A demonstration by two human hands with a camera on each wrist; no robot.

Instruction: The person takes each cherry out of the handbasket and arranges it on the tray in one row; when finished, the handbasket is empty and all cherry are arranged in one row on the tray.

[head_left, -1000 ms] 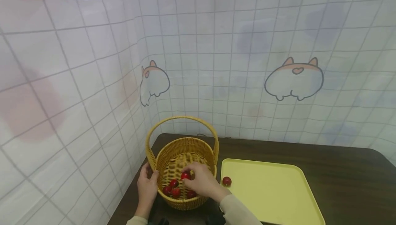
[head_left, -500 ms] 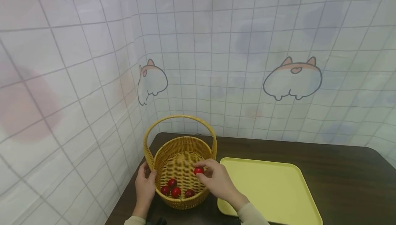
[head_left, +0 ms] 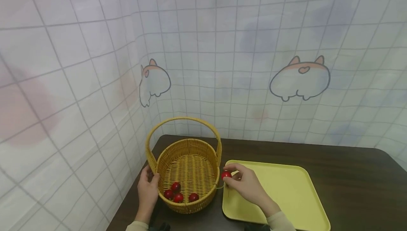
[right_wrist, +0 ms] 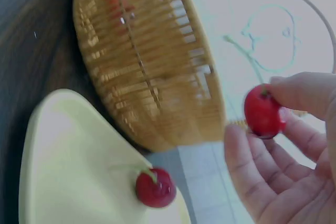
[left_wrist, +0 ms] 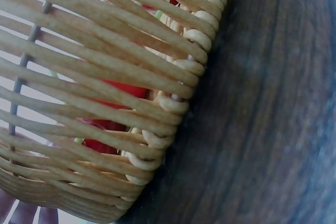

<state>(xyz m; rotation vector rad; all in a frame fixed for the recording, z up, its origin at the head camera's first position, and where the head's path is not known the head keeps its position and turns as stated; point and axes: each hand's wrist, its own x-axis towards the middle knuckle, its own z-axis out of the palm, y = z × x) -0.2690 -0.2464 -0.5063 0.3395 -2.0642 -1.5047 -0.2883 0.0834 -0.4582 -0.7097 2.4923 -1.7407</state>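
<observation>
My right hand (head_left: 249, 185) pinches a red cherry (right_wrist: 262, 113) between thumb and fingers; its green stem shows in the right wrist view. It is above the left edge of a yellow tray (head_left: 283, 192), just right of a round wicker basket (head_left: 187, 208). Under it, a second, darker cherry (right_wrist: 156, 188) with a stem lies on the tray, mostly hidden by my hand in the head view. Inside the basket, several red cherries (head_left: 178, 197) lie near the front. My left hand (head_left: 147, 190) grips the basket's left side, thumb at the rim near the handle base.
A tall arched handle (head_left: 183, 118) rises over the basket. Basket and tray stand side by side on a dark wooden table (head_left: 353, 178). White grid-patterned cloth (head_left: 235, 93) with cartoon prints hangs behind the table and along its left.
My right hand has lifted the cherry from inside the basket and carried it right, past the rim, to above the tray's left edge. The left hand stays on the basket.
</observation>
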